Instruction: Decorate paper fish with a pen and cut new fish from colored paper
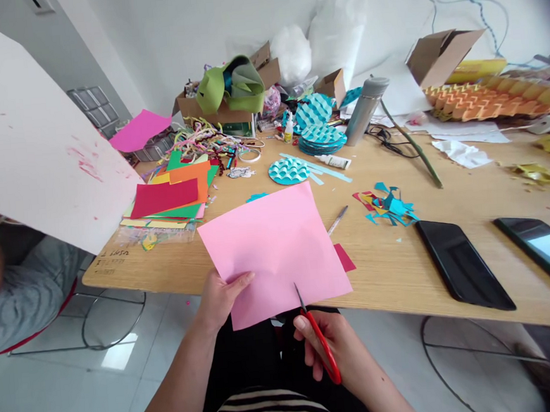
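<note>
"Firstly, where are you holding the pink sheet [278, 244]?"

"You are holding it before you, around the near edge of the table [386, 286], its lower part overhanging your lap. Presumably you are suspending it there so that both faces are staying accessible. Whether its far edge is resting on the wood, we cannot tell."

"And how is your left hand [220, 297] gripping it?"

"Your thumb is lying flat across the upper face, pointing inward; the other fingers are passing underneath, so you are pinching the left margin. Their spread is being hidden by the sheet. That grip is probably steadying the near corner."

"What is your right hand [333, 341] doing?"

"It is gripping the red-handled scissors [326, 349], the thumb pressing well forward near the pivot, the other fingers curling. Which finger is occupying which loop, we cannot tell. You are likely choking up for control of the tip, which is pointing over the sheet's near edge. No clear cut is showing."

"Are your surroundings in order?"

"Paper scraps [394, 206] are lying heaped beyond a dark phone [463, 261], apparently pushed aside to spare your working space. A coloured paper stack [164, 199] is sitting flat on your left, conveniently near."
</note>
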Available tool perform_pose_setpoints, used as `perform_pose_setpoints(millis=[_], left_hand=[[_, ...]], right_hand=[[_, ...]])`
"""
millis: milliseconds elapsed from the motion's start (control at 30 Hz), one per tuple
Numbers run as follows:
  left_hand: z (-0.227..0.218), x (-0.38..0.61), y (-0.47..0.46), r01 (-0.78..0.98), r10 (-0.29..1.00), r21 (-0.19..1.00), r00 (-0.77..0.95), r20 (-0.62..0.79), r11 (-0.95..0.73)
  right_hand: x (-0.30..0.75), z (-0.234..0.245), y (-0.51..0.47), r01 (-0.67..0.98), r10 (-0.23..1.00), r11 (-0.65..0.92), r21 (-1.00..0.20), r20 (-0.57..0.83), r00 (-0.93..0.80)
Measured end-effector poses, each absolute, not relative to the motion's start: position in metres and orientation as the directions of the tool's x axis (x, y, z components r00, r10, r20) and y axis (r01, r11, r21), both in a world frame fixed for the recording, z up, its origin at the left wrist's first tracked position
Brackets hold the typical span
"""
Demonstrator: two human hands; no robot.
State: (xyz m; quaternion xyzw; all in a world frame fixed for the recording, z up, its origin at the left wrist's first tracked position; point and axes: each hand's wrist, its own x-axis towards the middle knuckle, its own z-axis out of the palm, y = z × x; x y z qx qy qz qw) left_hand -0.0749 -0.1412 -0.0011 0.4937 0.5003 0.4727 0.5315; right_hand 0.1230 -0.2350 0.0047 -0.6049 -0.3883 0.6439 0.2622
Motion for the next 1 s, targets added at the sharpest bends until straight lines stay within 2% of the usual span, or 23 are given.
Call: perform_pose_setpoints(millis=[333,433,833,1000], left_hand=[[-0.0027,-0.0715,-0.1387,-0.085,0.992,0.988,0.015,-0.125,0.126],[-0.0030,-0.0723,-0.1383,-0.077,0.990,0.987,0.032,-0.139,0.141],[-0.0024,-0.0739,-0.1366,-0.055,0.989,0.991,0.090,-0.119,0.124],[-0.0014,-0.0732,-0.1360,-0.088,0.985,0.985,0.101,-0.142,0.151]], right_hand=[[0.1213,0.0055,-0.2319,0.115,0.810,-0.568,-0.815,-0.578,-0.096],[0.1215,0.0037,-0.2322,0.107,0.795,-0.589,-0.801,-0.598,-0.096],[0.1214,0.0104,-0.2300,0.125,0.842,-0.511,-0.850,-0.525,-0.123],[0.1216,0.0107,-0.2335,0.133,0.825,-0.538,-0.832,-0.552,-0.117]])
